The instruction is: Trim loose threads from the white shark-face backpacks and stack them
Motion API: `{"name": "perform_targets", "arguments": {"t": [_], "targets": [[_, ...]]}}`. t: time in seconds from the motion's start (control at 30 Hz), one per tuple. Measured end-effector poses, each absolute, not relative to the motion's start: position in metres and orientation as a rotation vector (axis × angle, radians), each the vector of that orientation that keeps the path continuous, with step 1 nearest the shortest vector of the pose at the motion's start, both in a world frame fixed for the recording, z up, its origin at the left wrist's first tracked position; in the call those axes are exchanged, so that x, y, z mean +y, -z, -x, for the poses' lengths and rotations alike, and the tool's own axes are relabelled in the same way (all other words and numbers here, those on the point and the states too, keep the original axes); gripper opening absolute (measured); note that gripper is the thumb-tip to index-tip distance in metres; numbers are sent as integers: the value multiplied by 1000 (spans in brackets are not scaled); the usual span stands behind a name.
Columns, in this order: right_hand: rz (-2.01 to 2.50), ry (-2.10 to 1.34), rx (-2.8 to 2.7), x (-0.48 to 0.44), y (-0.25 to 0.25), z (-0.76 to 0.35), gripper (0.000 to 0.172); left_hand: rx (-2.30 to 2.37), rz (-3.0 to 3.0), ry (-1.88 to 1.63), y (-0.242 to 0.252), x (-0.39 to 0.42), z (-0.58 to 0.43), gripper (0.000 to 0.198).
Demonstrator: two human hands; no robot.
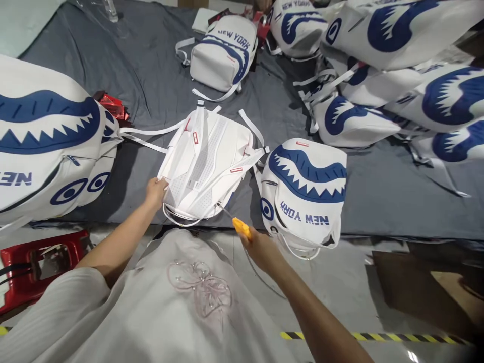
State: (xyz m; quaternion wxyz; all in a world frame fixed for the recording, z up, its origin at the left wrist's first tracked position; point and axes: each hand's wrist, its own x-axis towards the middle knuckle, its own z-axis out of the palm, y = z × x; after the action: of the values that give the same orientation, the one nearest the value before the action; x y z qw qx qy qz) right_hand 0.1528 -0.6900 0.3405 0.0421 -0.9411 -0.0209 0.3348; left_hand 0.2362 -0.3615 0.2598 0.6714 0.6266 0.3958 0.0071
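Note:
In front of me a white backpack (215, 143) lies back panel up, its straps spread over it and its top handle toward me. My left hand (156, 193) is closed on its left edge near the handle. In my right hand (260, 247) is a yellow-handled tool (241, 228) with a thin metal shaft and a trailing cord, which looks like a soldering iron. Its tip meets the backpack's near right edge; I cannot tell whether it touches. Just right of it lies another white backpack (308, 174) with a blue shark mouth, front up.
More shark-mouth backpacks are piled at the right (408, 85); one stands at the back (223, 55), another large one at the left (45, 131). A grey cloth (151, 65) covers the table. A red plastic stool (73, 247) stands at lower left. Striped tape (401, 337) marks the floor.

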Motion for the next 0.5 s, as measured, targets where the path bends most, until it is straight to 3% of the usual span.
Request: {"name": "perform_targets", "arguments": {"t": [0.2,0.5], "targets": [[2951,-862,-151,-654,-300,-148,34,846,-1069,310,-270,-353,-248,21],[2785,-939,-271,-594,-292,-176,33,611,-708,502,-261,-364,-243,37]]}}
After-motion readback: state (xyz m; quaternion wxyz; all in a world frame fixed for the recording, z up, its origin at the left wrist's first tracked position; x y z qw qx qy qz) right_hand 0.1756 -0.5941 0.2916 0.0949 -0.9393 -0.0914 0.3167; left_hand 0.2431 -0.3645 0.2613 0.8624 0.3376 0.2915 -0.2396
